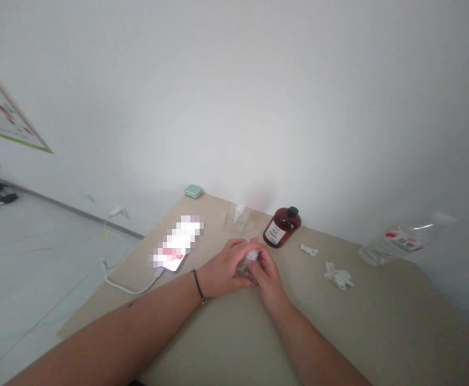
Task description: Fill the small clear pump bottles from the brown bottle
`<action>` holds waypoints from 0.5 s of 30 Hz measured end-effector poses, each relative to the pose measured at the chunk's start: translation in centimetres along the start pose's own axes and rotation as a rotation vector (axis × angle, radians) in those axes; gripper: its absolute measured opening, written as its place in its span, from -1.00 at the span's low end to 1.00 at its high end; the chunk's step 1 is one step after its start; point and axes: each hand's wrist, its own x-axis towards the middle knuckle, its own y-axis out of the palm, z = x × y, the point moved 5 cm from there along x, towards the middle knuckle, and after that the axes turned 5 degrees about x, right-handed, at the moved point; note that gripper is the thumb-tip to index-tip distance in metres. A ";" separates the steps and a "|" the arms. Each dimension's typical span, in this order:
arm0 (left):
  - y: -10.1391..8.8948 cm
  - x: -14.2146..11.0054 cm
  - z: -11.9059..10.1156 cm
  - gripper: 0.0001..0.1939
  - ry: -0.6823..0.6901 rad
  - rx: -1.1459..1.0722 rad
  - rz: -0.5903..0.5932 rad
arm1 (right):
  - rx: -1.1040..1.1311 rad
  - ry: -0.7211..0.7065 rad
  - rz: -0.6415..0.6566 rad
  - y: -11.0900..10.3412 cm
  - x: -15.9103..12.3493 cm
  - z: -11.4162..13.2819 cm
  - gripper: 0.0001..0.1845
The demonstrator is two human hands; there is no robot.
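At the middle of the table, my left hand [223, 272] is wrapped round a small clear bottle [243, 268]. My right hand [270, 276] closes over its top from the other side, thumb and fingers about the translucent cap [252, 255]. Much of the bottle is covered by my fingers. Just beyond my hands stands a clear square container [231, 220] with something white at its top. Behind my right hand is a dark brown bottle [284, 225] with a white label and black cap, apart from my fingers.
A lit phone [178, 246] with a white cable [133, 291] lies left. A mint-green case [193, 191] sits at the back corner. Crumpled tissues [339, 276] and a large clear plastic bottle [403, 241] are to the right. The table [202, 343] meets a white wall.
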 end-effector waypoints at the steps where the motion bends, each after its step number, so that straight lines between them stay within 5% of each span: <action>1: 0.0 0.0 0.0 -0.14 -0.002 0.002 -0.002 | -0.004 0.000 -0.005 0.0 0.0 0.0 -0.63; 15: 0.0 -0.1 -0.1 -0.13 -0.001 -0.001 -0.001 | -0.004 -0.002 -0.006 0.0 0.0 0.0 -0.63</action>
